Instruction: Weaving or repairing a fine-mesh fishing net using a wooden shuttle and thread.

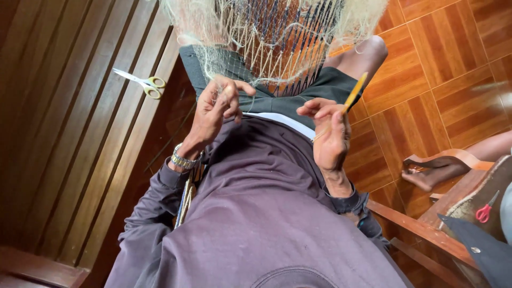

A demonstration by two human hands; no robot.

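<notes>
A pale fishing net (pixel 277 32) with dark cords hangs over my lap and knees at the top of the view. My left hand (pixel 216 109), a metal watch on its wrist, pinches the net's lower edge between its fingers. To its right, my right hand (pixel 330 133) grips a thin yellow netting needle (pixel 354 90) that points up and to the right, its tip free of the net. A purple long-sleeved top and dark shorts cover my body below.
Yellow-handled scissors (pixel 144 82) lie on the slatted wooden bench (pixel 69 133) to my left. Orange tiled floor (pixel 453 64) lies to the right. Another person's foot (pixel 426 178) rests by a wooden chair (pixel 426 229), and small red scissors (pixel 484 210) lie there.
</notes>
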